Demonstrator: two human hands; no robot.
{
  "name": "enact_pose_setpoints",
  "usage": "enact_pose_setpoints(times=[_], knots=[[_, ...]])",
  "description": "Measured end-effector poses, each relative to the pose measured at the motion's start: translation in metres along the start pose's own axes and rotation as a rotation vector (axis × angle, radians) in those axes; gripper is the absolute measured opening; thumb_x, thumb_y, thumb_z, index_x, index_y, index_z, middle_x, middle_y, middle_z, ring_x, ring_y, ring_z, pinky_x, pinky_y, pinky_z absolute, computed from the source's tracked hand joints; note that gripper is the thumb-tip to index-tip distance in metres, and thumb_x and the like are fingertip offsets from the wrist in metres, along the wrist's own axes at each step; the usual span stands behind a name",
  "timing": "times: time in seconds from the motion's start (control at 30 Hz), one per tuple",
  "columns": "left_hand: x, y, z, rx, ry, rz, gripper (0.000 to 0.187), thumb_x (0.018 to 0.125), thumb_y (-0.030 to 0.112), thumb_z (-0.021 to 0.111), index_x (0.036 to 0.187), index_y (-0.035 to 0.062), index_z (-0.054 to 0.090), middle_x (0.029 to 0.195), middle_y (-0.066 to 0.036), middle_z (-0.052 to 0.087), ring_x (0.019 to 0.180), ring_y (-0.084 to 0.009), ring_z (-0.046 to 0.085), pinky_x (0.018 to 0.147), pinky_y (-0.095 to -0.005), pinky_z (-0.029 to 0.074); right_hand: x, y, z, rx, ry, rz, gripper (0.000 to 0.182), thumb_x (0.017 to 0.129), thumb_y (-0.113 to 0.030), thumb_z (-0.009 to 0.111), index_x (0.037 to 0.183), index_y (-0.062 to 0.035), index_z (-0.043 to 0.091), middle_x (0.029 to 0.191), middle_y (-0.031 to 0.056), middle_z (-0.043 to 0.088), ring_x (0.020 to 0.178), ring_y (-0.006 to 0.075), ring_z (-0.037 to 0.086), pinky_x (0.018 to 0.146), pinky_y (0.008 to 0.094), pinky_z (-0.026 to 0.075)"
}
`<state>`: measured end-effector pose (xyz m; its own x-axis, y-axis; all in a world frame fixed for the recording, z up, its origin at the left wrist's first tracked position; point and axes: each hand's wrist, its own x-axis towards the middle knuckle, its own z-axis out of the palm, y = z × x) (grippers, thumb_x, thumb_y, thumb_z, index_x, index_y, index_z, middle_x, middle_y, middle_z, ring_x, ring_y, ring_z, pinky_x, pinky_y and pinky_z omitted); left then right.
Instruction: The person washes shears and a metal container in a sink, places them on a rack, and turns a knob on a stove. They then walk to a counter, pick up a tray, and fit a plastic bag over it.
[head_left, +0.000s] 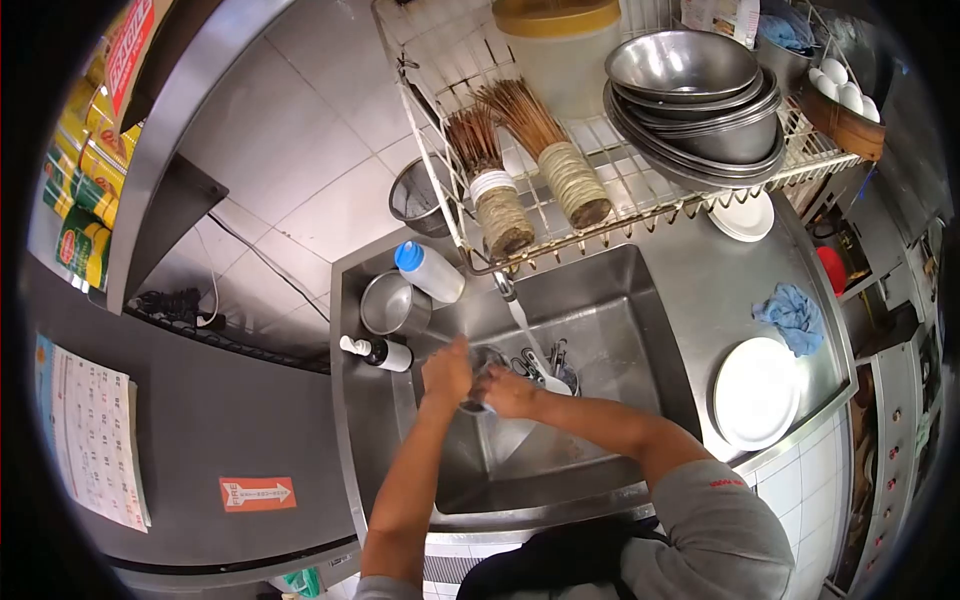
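Over the steel sink (640, 345), both hands are at a round, shiny vessel (474, 406), glass or metal, which motion blur and my fingers partly hide. My left hand (447, 371) is closed on its left side. At its right side and opening, my right hand (508, 391) has its fingers bent against it; whether they grip a cloth too I cannot make out. Water runs from the faucet (506, 288) just beyond my right hand. Several utensils (560, 358) stand in a container in the sink, and a white spoon-like utensil (552, 382) lies close to my right hand.
A wire rack (640, 215) above the sink's back holds bamboo brushes (575, 185) and stacked steel bowls (690, 70). Left of the basin are a squeeze bottle (435, 275), a steel pot (392, 305) and a pump bottle (385, 354). White plates (757, 393) and a blue cloth (792, 318) lie right.
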<state>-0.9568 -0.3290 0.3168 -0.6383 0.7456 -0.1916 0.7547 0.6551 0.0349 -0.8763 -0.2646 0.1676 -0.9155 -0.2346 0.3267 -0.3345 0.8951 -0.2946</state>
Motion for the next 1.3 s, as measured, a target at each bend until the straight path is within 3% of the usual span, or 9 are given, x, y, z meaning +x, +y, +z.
enact_pose_setpoints(times=[0.07,0.17,0.43,0.6,0.67,0.8,0.83,1.07,1.3], knots=[[-0.001,0.005,0.010,-0.195,0.332,-0.197,0.016,0.073,0.009,0.047,0.089,0.0068,0.050,0.083,-0.020,0.060,0.080,-0.0405,0.058,0.068,-0.0487,0.046,0.009,-0.014,-0.039,0.050,0.010,0.103,0.037,0.061,-0.008,0.058,0.099,-0.0080,0.059,0.098,0.0075,0.060,0.094,0.0214,0.055,0.093,0.0350,0.033],[-0.007,0.017,-0.002,-0.183,0.202,-0.182,0.015,0.075,0.011,0.045,0.089,0.0071,0.051,0.084,-0.020,0.060,0.080,-0.0404,0.058,0.068,-0.0496,0.045,0.032,-0.055,-0.063,1.338,0.407,0.759,0.042,0.057,-0.007,0.061,0.099,-0.0080,0.059,0.103,0.0075,0.059,0.102,0.0237,0.052,0.093,0.0406,0.033],[-0.014,0.000,0.000,0.000,0.024,0.156,0.017,0.075,0.011,0.045,0.091,0.0102,0.052,0.087,-0.019,0.060,0.084,-0.0388,0.057,0.071,-0.0468,0.045,-0.010,-0.004,-0.032,-0.412,0.027,-0.223,0.023,0.072,-0.015,0.047,0.090,-0.0106,0.062,0.104,0.0006,0.055,0.102,0.0243,0.041,0.084,0.0353,0.032],[-0.002,-0.004,0.004,-0.144,0.180,0.062,0.022,0.073,0.010,0.048,0.093,0.0123,0.054,0.090,-0.017,0.060,0.086,-0.0359,0.056,0.073,-0.0458,0.045,0.002,-0.041,-0.039,0.005,0.041,0.281,0.025,0.077,-0.017,0.049,0.098,-0.0059,0.057,0.102,0.0063,0.055,0.094,0.0222,0.047,0.083,0.0326,0.034],[-0.004,-0.002,0.001,-0.099,0.125,0.042,0.022,0.073,0.010,0.048,0.093,0.0126,0.055,0.090,-0.017,0.060,0.087,-0.0361,0.056,0.073,-0.0456,0.044,0.018,-0.054,-0.026,1.245,-0.040,0.537,0.031,0.078,-0.018,0.054,0.105,-0.0037,0.054,0.104,0.0071,0.054,0.095,0.0191,0.049,0.083,0.0314,0.037],[-0.007,-0.023,0.002,-0.064,0.058,0.018,0.022,0.073,0.008,0.046,0.092,0.0122,0.056,0.087,-0.016,0.060,0.086,-0.0369,0.057,0.072,-0.0465,0.044,0.008,-0.044,-0.044,1.452,-0.113,0.375,0.042,0.075,-0.024,0.059,0.113,-0.0050,0.053,0.104,0.0088,0.059,0.101,0.0242,0.051,0.086,0.0324,0.040],[-0.010,-0.024,0.003,-0.061,0.057,0.016,0.022,0.073,0.008,0.046,0.092,0.0122,0.056,0.087,-0.016,0.060,0.086,-0.0369,0.057,0.072,-0.0465,0.044,0.006,-0.035,-0.029,0.858,-0.038,0.027,0.033,0.079,-0.023,0.055,0.109,-0.0101,0.056,0.098,0.0094,0.059,0.091,0.0271,0.054,0.082,0.0340,0.042],[0.001,-0.037,0.029,-0.286,0.113,0.103,0.018,0.066,0.008,0.053,0.084,0.0088,0.053,0.081,-0.020,0.058,0.084,-0.0404,0.054,0.069,-0.0486,0.041,0.036,-0.021,-0.001,0.058,0.611,0.195,0.022,0.067,-0.017,0.052,0.084,-0.0061,0.060,0.081,0.0122,0.058,0.075,0.0253,0.055,0.073,0.0388,0.043],[-0.036,-0.050,0.052,-0.530,0.352,-0.113,0.009,0.068,0.006,0.052,0.077,0.0055,0.050,0.071,-0.017,0.056,0.066,-0.0380,0.054,0.056,-0.0430,0.041,0.013,-0.041,-0.055,0.414,-0.220,0.225,0.035,0.061,-0.014,0.055,0.095,-0.0104,0.060,0.091,0.0109,0.057,0.092,0.0279,0.054,0.075,0.0415,0.045]])
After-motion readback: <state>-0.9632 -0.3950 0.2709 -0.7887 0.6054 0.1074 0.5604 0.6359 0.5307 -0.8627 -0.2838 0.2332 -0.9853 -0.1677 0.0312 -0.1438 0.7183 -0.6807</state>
